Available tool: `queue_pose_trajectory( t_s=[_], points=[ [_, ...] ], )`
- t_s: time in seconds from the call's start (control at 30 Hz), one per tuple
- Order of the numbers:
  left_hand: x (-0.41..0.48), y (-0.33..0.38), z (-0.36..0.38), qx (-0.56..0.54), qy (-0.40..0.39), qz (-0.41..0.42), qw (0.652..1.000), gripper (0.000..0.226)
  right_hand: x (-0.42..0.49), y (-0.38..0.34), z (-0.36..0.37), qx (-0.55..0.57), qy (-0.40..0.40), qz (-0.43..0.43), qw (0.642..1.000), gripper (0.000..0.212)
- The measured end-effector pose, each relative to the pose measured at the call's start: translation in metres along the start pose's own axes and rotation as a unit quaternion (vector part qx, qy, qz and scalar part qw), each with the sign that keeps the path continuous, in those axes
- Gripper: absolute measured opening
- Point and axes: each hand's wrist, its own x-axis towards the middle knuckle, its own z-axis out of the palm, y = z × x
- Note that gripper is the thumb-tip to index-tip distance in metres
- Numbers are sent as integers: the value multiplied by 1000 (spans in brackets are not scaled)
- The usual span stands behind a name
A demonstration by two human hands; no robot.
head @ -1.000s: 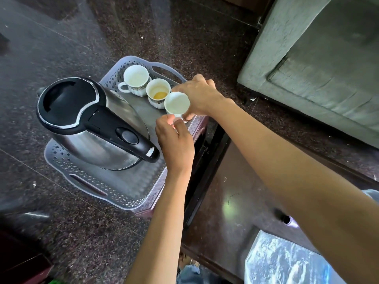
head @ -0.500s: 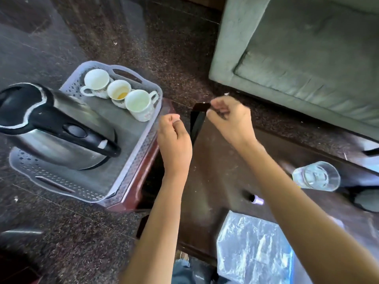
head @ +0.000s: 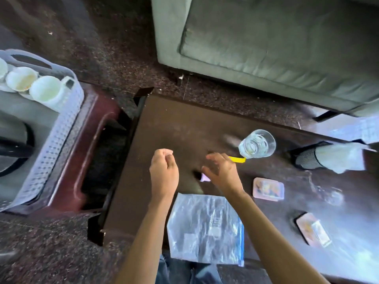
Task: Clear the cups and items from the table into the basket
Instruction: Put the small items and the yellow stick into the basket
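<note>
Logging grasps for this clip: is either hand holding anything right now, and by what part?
Nothing is held. The left hand is loosely curled and empty; the right hand hovers open above the dark wooden table.

Floor (head: 106,48): dark speckled stone, polished, with scattered pale crumbs. Grey-green upholstered sofa (head: 276,44) along the top right, cushion creased. Dark brown low table (head: 184,124) in front of it, surface dusty. Reddish-brown stool (head: 96,128) just beside the table's left end. Daylight glare at far right.

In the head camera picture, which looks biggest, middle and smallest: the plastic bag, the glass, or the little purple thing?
1. Plastic bag, though it lies nearest the camera
2. Glass
3. Little purple thing, partly hidden by the right hand
</note>
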Motion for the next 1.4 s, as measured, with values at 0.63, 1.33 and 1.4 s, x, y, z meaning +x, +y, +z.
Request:
queue_pose_trajectory(
  t_s=[0.63,1.33,1.4],
  points=[
    [17,-12,-29,-14,17,-52,998,20,16,-52,13,-41,1,-154,987,10],
    [82,-33,-180,-158,188,-58,968,16,109,-373,124,-325,-136,-383,854,28],
    [83,-35,-181,-165,175,-65,969,15,105,-381,135,-417,-135,-414,798,29]
  ],
)
